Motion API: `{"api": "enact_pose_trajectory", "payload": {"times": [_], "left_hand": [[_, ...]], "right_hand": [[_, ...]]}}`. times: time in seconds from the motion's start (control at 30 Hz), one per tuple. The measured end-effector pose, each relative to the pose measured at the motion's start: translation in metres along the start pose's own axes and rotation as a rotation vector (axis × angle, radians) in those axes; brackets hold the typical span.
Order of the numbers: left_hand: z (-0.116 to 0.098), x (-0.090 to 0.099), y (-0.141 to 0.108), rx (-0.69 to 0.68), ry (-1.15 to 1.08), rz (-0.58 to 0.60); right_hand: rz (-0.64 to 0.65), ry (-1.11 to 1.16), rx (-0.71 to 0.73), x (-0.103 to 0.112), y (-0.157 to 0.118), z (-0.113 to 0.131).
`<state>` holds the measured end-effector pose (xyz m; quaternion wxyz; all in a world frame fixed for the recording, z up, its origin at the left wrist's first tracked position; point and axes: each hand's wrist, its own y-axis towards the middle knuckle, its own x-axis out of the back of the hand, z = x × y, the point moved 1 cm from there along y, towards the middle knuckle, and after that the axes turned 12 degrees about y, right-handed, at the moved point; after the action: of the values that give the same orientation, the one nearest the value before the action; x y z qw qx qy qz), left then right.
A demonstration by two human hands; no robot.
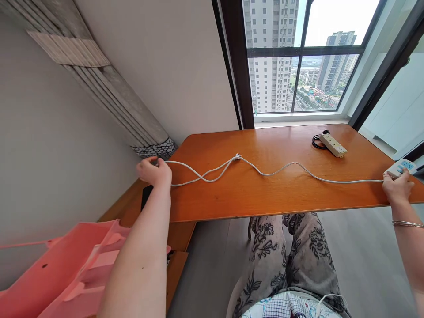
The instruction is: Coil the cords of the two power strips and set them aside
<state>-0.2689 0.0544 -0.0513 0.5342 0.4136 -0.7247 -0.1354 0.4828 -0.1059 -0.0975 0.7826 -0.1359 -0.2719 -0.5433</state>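
A white cable (187,166) runs across the wooden table (212,203), with two strands crossing on its left part and a tie or knot (237,157) near the middle. At the far left, my left hand (154,171) is closed on the cable's end part; the plug, if any, is hidden by the fingers. Over the table's right end, my right hand (398,187) grips a white power strip (394,168) with a blue-marked face. The cable stretches from this strip toward the left hand.
Toward the back right of the table lies a cream power strip (334,145) with a coiled black cord (317,142). A pink plastic container (62,260) stands at lower left. Behind are a grey curtain (126,106) and a window (298,53). My legs are under the table's front edge.
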Motion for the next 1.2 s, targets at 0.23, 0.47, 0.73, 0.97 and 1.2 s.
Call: {"api": "enact_pose_trajectory", "payload": {"times": [0.23,0.47,0.73,0.97,1.2], "left_hand": [[-0.085,-0.003,-0.045,-0.596,0.097,0.484],[-0.096,-0.027,-0.075,-0.715,0.250,1.020],[-0.072,-0.034,-0.057,-0.660,0.432,0.664],[-0.040,-0.030,-0.041,-0.544,0.596,0.547],[-0.023,-0.027,-0.027,-0.402,0.649,0.630]], "right_hand": [[0.025,-0.029,-0.015,0.001,-0.002,0.002],[0.041,-0.041,0.025,0.002,0.000,-0.004],[0.054,-0.058,0.047,0.005,-0.011,0.003],[0.072,-0.083,0.074,0.005,-0.017,0.006],[0.085,-0.137,0.062,0.005,-0.022,0.012]]}}
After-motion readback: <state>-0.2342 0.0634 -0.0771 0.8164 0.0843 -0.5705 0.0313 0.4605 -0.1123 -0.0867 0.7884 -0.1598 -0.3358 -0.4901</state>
